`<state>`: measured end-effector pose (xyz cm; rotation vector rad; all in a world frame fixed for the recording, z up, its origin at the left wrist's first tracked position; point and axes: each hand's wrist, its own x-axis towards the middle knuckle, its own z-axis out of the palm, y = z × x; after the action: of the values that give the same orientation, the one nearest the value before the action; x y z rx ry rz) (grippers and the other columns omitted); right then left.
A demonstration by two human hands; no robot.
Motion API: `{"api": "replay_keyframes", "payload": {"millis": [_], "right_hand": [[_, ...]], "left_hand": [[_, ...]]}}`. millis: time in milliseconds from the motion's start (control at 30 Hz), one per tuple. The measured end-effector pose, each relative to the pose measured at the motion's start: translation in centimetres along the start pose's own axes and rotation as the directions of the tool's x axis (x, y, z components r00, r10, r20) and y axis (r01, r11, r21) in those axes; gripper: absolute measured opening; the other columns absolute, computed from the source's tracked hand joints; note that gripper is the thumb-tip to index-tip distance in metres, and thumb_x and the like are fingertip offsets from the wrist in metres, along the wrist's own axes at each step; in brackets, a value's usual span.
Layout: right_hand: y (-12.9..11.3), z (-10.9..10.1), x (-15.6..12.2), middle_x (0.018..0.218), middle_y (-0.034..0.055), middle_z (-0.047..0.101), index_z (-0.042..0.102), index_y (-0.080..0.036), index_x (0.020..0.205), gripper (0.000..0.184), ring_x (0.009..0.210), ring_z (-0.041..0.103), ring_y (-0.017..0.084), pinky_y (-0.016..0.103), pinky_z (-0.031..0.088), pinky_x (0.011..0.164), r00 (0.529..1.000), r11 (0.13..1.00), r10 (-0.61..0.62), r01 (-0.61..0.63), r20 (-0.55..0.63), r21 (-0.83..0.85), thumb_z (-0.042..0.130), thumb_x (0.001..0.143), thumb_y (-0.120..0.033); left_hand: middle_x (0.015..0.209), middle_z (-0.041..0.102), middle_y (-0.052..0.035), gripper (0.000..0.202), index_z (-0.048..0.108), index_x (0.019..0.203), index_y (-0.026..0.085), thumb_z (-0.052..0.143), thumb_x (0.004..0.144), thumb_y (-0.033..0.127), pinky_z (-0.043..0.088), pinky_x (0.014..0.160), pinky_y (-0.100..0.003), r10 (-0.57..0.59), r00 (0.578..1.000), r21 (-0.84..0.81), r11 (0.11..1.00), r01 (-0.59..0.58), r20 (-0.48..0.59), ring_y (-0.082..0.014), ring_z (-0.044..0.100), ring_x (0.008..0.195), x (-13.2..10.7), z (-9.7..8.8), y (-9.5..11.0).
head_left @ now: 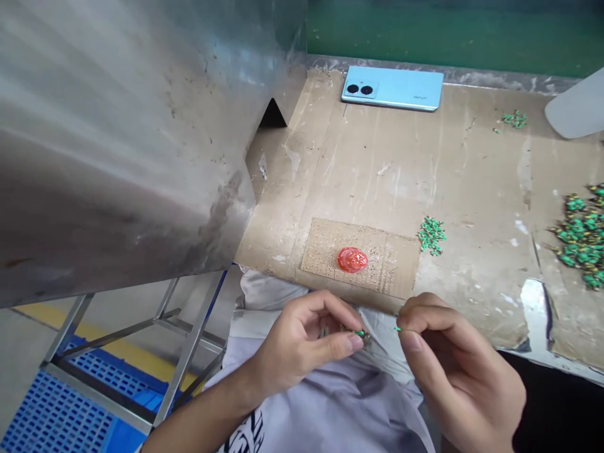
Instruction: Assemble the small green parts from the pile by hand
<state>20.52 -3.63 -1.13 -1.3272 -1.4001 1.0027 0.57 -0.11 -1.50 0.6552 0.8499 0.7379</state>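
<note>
My left hand [302,343] is closed in a pinch over my lap, thumb and fingers gripping a small green part [361,334]. My right hand [453,365] is closed too, pinching a thin green-tipped piece [397,328] just right of the left hand's part; a small gap separates the two. Just beyond both hands, a small cardboard pad [391,264] on the cardboard-covered bench [472,182] carries a red round blob [352,259]. A small heap of green parts [431,235] lies right of the pad.
A larger pile of green parts [582,239] sits at the right edge, with a few more parts [514,119] at the back. A light blue phone [392,88] lies face down at the rear. A large metal hopper [123,138] fills the left, above a blue crate [56,415].
</note>
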Motion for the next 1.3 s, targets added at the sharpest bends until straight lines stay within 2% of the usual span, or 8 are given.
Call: {"api": "replay_keyframes", "payload": {"millis": [133,233,333,433,600,833,1067,1300], "right_hand": [[0.0,0.7,-0.3,0.086,0.0015,0.057,0.064,-0.024,0.102,0.012,0.078,0.056,0.016,0.028,0.046,0.065,0.998,0.995,0.054,-0.051,-0.033,0.088,0.057,0.106,-0.016],[0.1,1.0,-0.6,0.085,0.0011,0.056,0.064,-0.024,0.105,0.012,0.075,0.056,0.015,0.027,0.046,0.062,0.997,0.984,0.067,-0.06,-0.036,0.171,0.055,0.107,-0.016],[0.1,1.0,-0.7,0.085,0.0013,0.056,0.064,-0.023,0.105,0.012,0.077,0.057,0.015,0.028,0.047,0.063,0.998,0.978,0.05,-0.042,-0.034,0.202,0.056,0.106,-0.015],[-0.1,0.9,-0.4,0.082,0.0012,0.056,0.064,-0.023,0.101,0.013,0.076,0.057,0.016,0.029,0.047,0.063,1.0,0.983,0.015,-0.011,-0.021,0.184,0.056,0.105,-0.014],[-0.3,0.8,0.1,0.077,-0.0006,0.058,0.063,-0.025,0.096,0.015,0.069,0.057,0.016,0.029,0.046,0.061,0.995,0.996,-0.033,0.025,0.092,0.081,0.063,0.099,-0.01],[-0.3,1.1,0.3,0.077,-0.0019,0.058,0.06,-0.026,0.093,0.013,0.068,0.058,0.014,0.026,0.048,0.06,0.986,1.0,-0.003,0.002,0.168,0.006,0.061,0.101,-0.016],[-0.5,1.3,0.7,0.077,-0.0028,0.06,0.059,-0.026,0.092,0.013,0.067,0.059,0.013,0.023,0.049,0.06,0.981,1.0,0.016,-0.016,0.193,-0.005,0.06,0.103,-0.02],[-0.5,1.2,0.8,0.077,-0.0034,0.061,0.059,-0.026,0.092,0.013,0.068,0.059,0.012,0.023,0.05,0.061,0.973,0.999,0.037,-0.038,0.228,-0.001,0.061,0.103,-0.019]], "left_hand": [[0.089,0.079,-0.0039,0.02,0.084,0.096,0.019,0.091,0.083,0.032,0.06,0.081,-0.03,-0.084,0.996,0.004,0.996,0.084,0.013,-0.0181,0.075,0.083,0.1,-0.1,0.4],[0.096,0.08,-0.0061,0.018,0.086,0.101,0.02,0.085,0.09,0.034,0.061,0.088,-0.031,-0.055,0.997,0.072,0.996,0.051,0.057,-0.0204,0.077,0.092,0.1,-0.1,0.6],[0.091,0.083,-0.0053,0.015,0.081,0.097,0.019,0.083,0.093,0.033,0.061,0.088,-0.03,-0.043,0.997,-0.017,0.999,0.044,0.061,-0.0194,0.079,0.091,0.0,0.1,0.5],[0.095,0.087,-0.0069,0.015,0.076,0.099,0.018,0.083,0.094,0.03,0.063,0.088,-0.032,-0.051,0.998,-0.096,0.994,0.055,0.045,-0.021,0.082,0.092,-0.2,0.2,0.3],[0.089,0.083,-0.0028,0.007,0.086,0.084,0.02,0.093,0.083,0.022,0.059,0.08,-0.022,0.134,0.991,0.089,0.987,-0.131,-0.021,-0.0158,0.077,0.088,0.0,0.0,0.2],[0.083,0.083,-0.0002,0.015,0.089,0.089,0.027,0.096,0.078,0.019,0.057,0.073,-0.021,0.23,0.972,0.139,0.965,-0.222,-0.043,-0.0137,0.074,0.079,0.2,0.1,0.2],[0.081,0.081,0.0007,0.02,0.089,0.087,0.027,0.096,0.076,0.012,0.057,0.07,-0.018,0.178,0.983,0.078,0.982,-0.174,-0.049,-0.0118,0.073,0.076,0.2,0.2,0.2],[0.076,0.079,-0.0022,0.013,0.086,0.078,0.021,0.098,0.075,0.025,0.061,0.067,-0.021,0.158,0.984,0.107,0.983,-0.15,-0.078,-0.0145,0.073,0.071,0.3,0.3,0.0]]}}
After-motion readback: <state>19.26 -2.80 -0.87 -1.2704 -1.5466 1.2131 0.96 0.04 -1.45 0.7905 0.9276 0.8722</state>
